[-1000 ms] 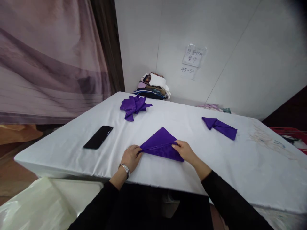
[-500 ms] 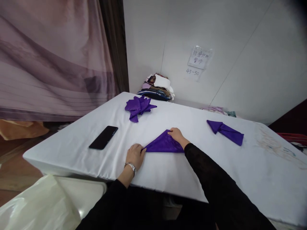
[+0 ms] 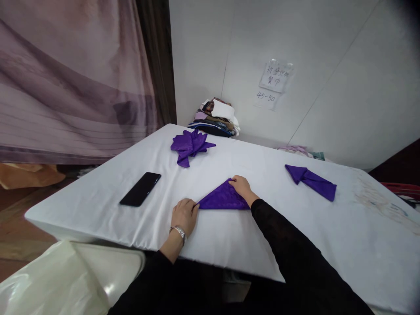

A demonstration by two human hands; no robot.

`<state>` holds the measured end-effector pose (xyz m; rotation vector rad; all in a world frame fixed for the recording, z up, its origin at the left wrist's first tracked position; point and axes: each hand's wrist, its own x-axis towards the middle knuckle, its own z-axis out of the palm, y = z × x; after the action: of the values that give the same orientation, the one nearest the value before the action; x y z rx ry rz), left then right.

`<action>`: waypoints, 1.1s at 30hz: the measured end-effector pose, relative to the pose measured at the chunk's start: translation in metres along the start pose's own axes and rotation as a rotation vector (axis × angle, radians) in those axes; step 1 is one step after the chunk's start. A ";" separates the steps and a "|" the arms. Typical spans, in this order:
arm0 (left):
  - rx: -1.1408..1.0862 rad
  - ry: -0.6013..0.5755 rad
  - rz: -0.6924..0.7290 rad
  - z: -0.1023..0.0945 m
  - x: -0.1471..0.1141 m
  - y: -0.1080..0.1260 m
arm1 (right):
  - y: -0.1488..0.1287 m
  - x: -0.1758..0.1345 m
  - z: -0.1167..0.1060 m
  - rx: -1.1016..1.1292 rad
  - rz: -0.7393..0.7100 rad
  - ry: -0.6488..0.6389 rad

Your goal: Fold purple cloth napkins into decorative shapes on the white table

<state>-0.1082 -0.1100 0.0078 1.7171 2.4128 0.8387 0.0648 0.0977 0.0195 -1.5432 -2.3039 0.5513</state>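
Note:
A purple cloth napkin [image 3: 223,197] lies folded in a triangle on the white-covered table [image 3: 229,240], its long edge towards me. My left hand [image 3: 184,215], with a silver bracelet at the wrist, pinches the napkin's left corner between thumb and fingers. At the top point, my right hand [image 3: 241,186] is closed on the cloth with its fingertips. My right forearm covers the triangle's right corner.
Behind the triangle sits a purple napkin folded into a fanned shape [image 3: 190,146]. A black phone [image 3: 140,189] lies to the left, and another folded purple napkin [image 3: 311,181] to the right. Stacked cloths [image 3: 218,117] rest against the wall near the table's back edge.
The view has shifted very slightly. Both hands keep their hold on the napkin's corners, and the triangle looks the same.

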 end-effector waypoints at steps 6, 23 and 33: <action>-0.013 -0.009 -0.031 -0.001 0.000 -0.001 | 0.000 0.000 0.002 -0.042 0.014 0.014; 0.029 0.014 -0.101 -0.003 -0.002 -0.008 | 0.004 -0.004 0.000 -0.060 0.037 0.026; -0.166 0.199 -0.120 -0.006 0.000 -0.031 | 0.008 -0.002 0.002 -0.059 0.037 0.026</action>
<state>-0.1367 -0.1199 -0.0020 1.4781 2.4552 1.2055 0.0716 0.0980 0.0136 -1.6133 -2.2956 0.4736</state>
